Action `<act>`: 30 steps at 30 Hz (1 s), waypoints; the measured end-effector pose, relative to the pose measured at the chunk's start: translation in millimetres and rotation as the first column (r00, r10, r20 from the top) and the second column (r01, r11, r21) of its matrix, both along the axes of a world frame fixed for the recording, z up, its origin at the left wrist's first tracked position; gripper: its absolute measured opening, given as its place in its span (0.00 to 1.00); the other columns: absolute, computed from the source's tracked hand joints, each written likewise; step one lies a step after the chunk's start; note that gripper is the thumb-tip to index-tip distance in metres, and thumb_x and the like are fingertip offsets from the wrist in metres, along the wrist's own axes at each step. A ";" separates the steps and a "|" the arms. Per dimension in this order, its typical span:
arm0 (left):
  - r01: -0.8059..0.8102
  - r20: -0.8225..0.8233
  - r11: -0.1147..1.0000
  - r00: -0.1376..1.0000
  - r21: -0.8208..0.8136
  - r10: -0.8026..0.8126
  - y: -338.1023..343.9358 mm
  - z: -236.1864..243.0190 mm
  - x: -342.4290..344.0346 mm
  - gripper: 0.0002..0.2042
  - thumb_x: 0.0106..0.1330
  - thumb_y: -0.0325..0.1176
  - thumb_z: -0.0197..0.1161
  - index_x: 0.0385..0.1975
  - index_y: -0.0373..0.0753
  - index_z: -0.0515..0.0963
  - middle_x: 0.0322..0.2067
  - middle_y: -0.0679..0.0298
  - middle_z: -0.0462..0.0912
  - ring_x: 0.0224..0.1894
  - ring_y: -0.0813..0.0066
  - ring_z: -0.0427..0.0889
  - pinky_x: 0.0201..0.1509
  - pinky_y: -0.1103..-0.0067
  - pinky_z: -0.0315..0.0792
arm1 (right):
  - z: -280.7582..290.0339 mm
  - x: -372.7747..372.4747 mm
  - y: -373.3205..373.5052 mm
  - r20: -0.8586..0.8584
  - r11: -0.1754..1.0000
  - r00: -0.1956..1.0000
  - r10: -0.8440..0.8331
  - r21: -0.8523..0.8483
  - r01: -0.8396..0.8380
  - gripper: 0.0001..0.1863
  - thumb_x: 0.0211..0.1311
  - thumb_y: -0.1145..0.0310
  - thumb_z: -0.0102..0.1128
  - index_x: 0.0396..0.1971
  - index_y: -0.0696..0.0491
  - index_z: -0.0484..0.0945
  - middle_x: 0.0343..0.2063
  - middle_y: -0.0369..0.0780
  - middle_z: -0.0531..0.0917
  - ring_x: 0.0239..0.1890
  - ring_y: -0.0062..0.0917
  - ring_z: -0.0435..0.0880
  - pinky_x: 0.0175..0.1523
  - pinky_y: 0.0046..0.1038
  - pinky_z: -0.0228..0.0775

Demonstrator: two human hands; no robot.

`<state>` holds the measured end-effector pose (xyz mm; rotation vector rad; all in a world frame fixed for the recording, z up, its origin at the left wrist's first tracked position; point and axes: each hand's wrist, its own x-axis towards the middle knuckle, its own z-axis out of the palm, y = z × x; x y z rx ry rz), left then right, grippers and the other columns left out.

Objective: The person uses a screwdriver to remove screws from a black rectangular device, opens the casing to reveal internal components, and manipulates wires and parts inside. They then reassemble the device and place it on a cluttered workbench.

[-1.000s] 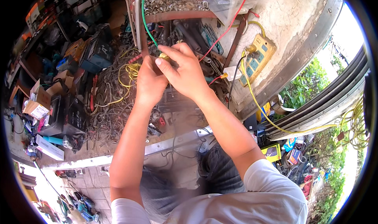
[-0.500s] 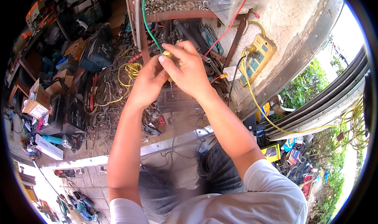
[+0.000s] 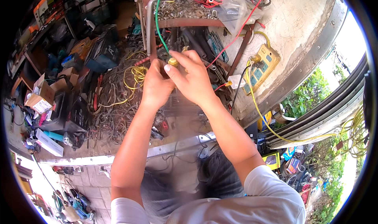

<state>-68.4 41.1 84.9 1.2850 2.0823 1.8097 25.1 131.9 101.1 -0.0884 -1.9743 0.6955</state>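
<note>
My two hands meet over the middle of the cluttered bench. In my right hand (image 3: 192, 79) is a yellow-handled screwdriver (image 3: 173, 61), its rounded handle end showing by the thumb; the shaft is hidden now. Pressed close against it, my left hand (image 3: 156, 86) has curled fingers, and whatever they hold is out of sight. A green wire (image 3: 159, 27) comes down to the fingers from above. Beyond the right hand runs a red wire (image 3: 236, 38). Under the hands lies a dark ribbed block (image 3: 182, 105), partly blurred.
A yellow power strip (image 3: 263, 66) with a plug in it lies to the right, near a white adapter (image 3: 236, 82). Tangled yellow wire (image 3: 136, 76) and scraps cover the bench left of my hands. A metal edge (image 3: 161, 148) runs along its front. Boxes (image 3: 41, 94) stand far left.
The whole view has shifted slightly, so the scene sits lower and further right. My hands remain together; the screwdriver's thin shaft, seen before below them, is now hidden.
</note>
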 end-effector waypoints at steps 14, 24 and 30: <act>0.373 0.136 0.926 0.916 0.056 -0.378 -6.7 -1.1 -1.6 0.18 0.63 0.27 0.61 0.51 0.30 0.66 0.45 0.60 0.77 0.48 0.76 0.75 0.52 0.78 0.70 | -1.4 2.2 1.9 0.040 0.992 0.998 0.045 -0.122 -0.040 0.24 0.52 0.66 0.71 0.48 0.60 0.78 0.36 0.43 0.80 0.37 0.29 0.81 0.43 0.28 0.73; 0.451 0.218 0.887 0.860 0.099 -0.461 -13.3 -4.3 -13.7 0.19 0.66 0.30 0.58 0.55 0.29 0.71 0.40 0.61 0.81 0.42 0.79 0.77 0.48 0.78 0.72 | 5.5 5.7 12.6 0.041 0.998 0.997 0.058 0.000 -0.058 0.19 0.53 0.66 0.71 0.45 0.56 0.81 0.39 0.39 0.77 0.39 0.26 0.79 0.47 0.26 0.72; 0.206 0.138 0.978 0.968 0.030 -0.208 -2.3 -11.8 -7.4 0.18 0.55 0.28 0.71 0.39 0.31 0.69 0.33 0.63 0.78 0.36 0.80 0.78 0.39 0.79 0.75 | -3.3 -5.1 5.1 -0.033 0.983 0.995 0.094 -0.152 -0.098 0.17 0.48 0.72 0.74 0.40 0.57 0.83 0.38 0.37 0.76 0.41 0.23 0.77 0.45 0.24 0.71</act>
